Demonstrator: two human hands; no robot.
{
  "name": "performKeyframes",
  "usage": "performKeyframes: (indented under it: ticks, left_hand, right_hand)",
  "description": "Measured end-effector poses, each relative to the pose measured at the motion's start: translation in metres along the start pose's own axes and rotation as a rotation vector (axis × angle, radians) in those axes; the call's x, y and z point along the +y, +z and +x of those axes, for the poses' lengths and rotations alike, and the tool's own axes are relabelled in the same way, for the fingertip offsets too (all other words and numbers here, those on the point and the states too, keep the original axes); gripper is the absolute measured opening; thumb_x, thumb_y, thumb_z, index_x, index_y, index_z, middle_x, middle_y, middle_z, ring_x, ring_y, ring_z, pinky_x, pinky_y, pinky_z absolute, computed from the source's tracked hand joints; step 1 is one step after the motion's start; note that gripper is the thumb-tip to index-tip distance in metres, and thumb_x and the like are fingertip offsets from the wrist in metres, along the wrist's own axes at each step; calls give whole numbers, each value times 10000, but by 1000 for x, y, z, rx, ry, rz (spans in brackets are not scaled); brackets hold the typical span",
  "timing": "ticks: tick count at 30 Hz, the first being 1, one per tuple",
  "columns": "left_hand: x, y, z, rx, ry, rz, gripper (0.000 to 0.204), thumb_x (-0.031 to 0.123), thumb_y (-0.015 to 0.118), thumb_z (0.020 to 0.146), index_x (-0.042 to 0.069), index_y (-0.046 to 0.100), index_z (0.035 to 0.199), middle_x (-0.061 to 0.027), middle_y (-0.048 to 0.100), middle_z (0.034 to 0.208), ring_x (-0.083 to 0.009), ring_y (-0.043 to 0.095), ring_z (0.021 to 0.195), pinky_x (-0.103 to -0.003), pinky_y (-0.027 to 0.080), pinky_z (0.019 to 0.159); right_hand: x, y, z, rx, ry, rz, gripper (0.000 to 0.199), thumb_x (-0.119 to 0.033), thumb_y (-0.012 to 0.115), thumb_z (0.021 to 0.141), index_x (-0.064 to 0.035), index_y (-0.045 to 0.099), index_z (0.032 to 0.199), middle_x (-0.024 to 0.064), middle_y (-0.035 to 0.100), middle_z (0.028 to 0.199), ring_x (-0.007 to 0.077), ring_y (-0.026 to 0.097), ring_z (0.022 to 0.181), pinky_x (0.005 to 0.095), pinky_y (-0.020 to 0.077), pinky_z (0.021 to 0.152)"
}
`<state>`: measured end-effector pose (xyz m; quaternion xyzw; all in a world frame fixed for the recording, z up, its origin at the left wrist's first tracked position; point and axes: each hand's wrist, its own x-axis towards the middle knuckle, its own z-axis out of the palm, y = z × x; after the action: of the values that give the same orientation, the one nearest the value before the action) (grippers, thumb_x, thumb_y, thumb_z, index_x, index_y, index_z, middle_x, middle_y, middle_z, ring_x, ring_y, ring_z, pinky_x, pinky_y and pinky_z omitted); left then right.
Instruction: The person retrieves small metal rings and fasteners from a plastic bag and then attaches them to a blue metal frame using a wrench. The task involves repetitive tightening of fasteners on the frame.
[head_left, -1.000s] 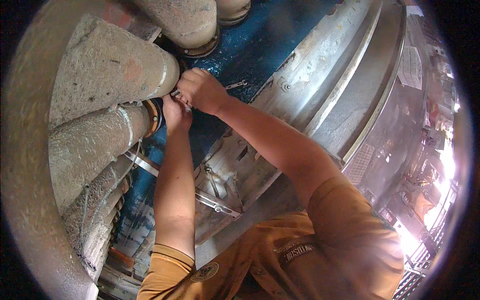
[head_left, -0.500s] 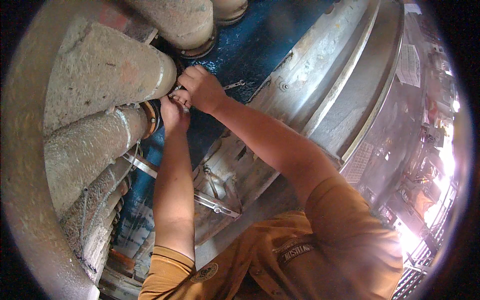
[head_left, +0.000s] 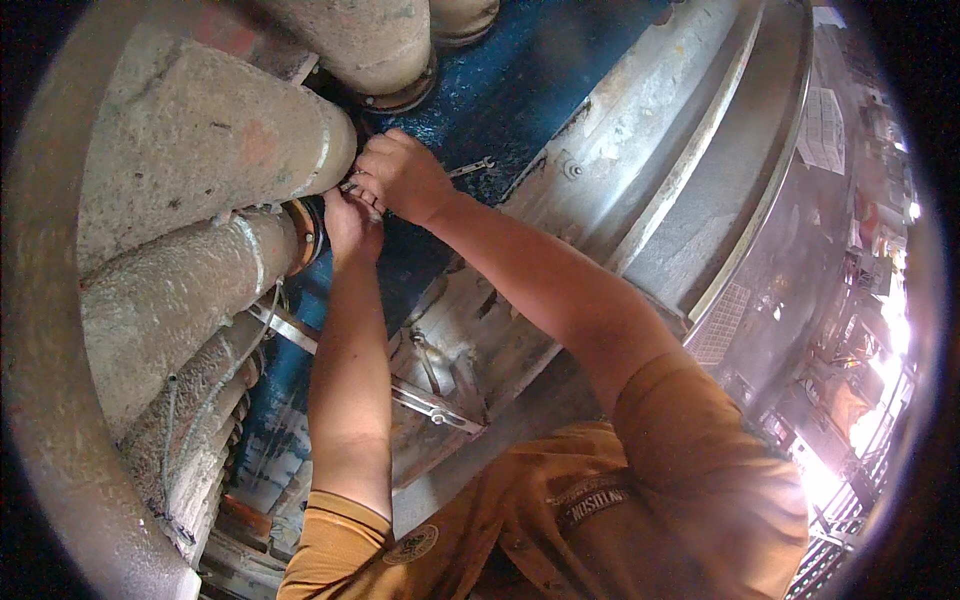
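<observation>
My left hand (head_left: 353,225) and my right hand (head_left: 405,180) meet at the end of a large dusty tan cylinder (head_left: 225,130). Both have their fingers curled in, the right just above the left. Something small and metallic shows between them, too small and covered to name. A second cylinder (head_left: 190,265), with a rusty orange ring (head_left: 304,237) at its end, lies just left of my left wrist. Right of my right hand, a metal wrench (head_left: 472,168) rests on the wet-looking blue surface (head_left: 520,70).
More tan cylinders (head_left: 370,45) stand along the top and lower left. A slotted metal bar (head_left: 425,403) passes beneath my left forearm. A thin cable (head_left: 225,375) hangs by the lower cylinders. Curved grey metal flanges (head_left: 680,170) rise on the right.
Both hands stay together at the same spot, with only a slight shift of the fingers. The whole view has moved a little. The wrench lies where it was.
</observation>
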<state>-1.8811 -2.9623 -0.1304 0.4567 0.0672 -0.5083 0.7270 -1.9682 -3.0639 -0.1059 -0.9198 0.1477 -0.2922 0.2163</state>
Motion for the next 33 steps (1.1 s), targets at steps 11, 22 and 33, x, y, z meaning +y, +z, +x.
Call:
performKeyframes:
  ticks: [11, 22, 33]
  left_hand:
    - [0, -2, 2, -15, 15, -19, 450, 480, 310, 979, 86, 525, 1014, -2, 550, 814, -123, 523, 717, -269, 411, 608]
    - [2, 11, -5, 133, 25, -26, 425, 439, 338, 984, 61, 524, 1034, -31, 553, 802, -153, 522, 674, -286, 396, 541]
    - [-4, -4, 7, -130, -22, -122, 391, 366, 306, 990, 70, 536, 1102, -43, 601, 1001, -165, 583, 897, -297, 469, 823]
  right_hand:
    - [-8, -10, 4, 20, 34, 27, 117, -195, 630, 715, -79, 620, 731, 51, 569, 765, 249, 548, 782, 361, 453, 723]
    - [-3, 7, 1, 53, 20, -33, 140, -223, 661, 669, -109, 582, 655, 37, 534, 707, 232, 552, 758, 357, 462, 681]
    - [0, 6, -4, 57, 90, -4, 167, -243, 670, 676, -90, 613, 711, 39, 564, 770, 239, 552, 768, 353, 456, 694]
